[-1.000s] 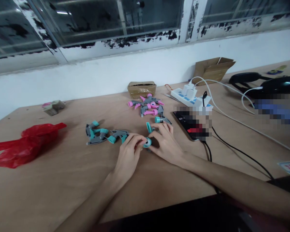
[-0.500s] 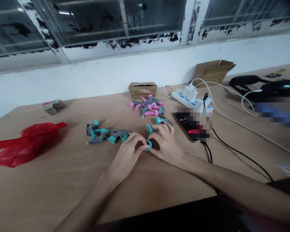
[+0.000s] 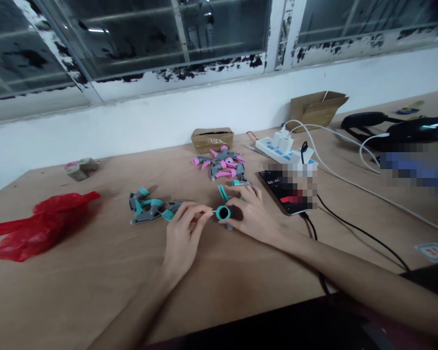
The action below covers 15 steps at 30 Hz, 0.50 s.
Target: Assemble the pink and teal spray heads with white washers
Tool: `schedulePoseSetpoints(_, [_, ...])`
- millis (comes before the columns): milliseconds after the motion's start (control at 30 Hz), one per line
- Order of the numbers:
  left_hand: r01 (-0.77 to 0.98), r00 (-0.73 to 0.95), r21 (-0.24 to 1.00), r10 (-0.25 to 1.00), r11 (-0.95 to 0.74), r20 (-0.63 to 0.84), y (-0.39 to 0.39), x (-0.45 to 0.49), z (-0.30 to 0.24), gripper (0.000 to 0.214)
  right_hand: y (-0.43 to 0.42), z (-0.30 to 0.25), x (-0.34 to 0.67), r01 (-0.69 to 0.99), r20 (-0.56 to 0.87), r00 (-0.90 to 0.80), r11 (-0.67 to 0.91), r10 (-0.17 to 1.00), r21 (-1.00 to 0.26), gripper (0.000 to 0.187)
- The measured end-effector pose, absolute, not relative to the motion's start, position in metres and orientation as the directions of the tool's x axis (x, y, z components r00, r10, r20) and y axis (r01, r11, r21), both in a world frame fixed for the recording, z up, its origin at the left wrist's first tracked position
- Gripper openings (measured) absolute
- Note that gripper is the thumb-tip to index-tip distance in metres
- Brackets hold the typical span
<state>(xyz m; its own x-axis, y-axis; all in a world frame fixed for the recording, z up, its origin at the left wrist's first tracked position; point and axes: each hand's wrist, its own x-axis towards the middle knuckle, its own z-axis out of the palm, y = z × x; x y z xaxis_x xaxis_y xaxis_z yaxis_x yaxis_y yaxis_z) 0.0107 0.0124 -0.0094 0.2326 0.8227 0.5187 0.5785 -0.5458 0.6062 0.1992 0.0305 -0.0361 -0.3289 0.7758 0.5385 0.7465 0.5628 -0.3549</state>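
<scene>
My right hand (image 3: 251, 216) is closed round a grey spray-nozzle part with a teal ring end (image 3: 223, 213) that faces me, just above the wooden table (image 3: 95, 272). My left hand (image 3: 184, 231) pinches something thin and small at its fingertips, a finger-width left of that teal ring. A group of finished grey and teal parts (image 3: 149, 208) lies just left of my left hand. More teal pieces (image 3: 237, 183) lie behind my right hand. A pile of grey and pink parts (image 3: 221, 163) sits further back.
A phone (image 3: 284, 189) on a black cable lies right of my right hand, with a white power strip (image 3: 284, 148) behind it. A red plastic bag (image 3: 40, 223) lies at the far left. Small cardboard boxes (image 3: 211, 138) stand by the wall.
My left hand has drawn back a little to the left, off the teal ring. My right hand has lifted and turned the part so its ring opening faces me.
</scene>
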Motion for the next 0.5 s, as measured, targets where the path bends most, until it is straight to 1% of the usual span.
schedulePoseSetpoints(67, [0.565, 0.21, 0.644, 0.845, -0.516, 0.493, 0.0138, 0.009, -0.0125, 0.012, 0.0313, -0.0364, 0.2001, 0.739, 0.528, -0.325, 0.559, 0.784, -0.375, 0.023])
schedulePoseSetpoints(233, [0.502, 0.163, 0.745, 0.894, -0.44, 0.418, 0.0155, 0.0096, -0.0184, 0.018, 0.0305, -0.0379, 0.1985, 0.709, 0.527, -0.351, 0.588, 0.774, -0.391, 0.018])
schedulePoseSetpoints(300, [0.508, 0.172, 0.746, 0.899, -0.431, 0.402, 0.0155, 0.0103, -0.0178, 0.018, 0.0302, -0.0384, 0.1982, 0.696, 0.53, -0.357, 0.597, 0.769, -0.398, 0.018])
schedulePoseSetpoints(500, [0.556, 0.267, 0.675, 0.873, -0.485, 0.408, 0.0157, 0.0103, -0.0147, 0.018, 0.0295, -0.0385, 0.1983, 0.669, 0.527, -0.37, 0.613, 0.765, -0.42, 0.017])
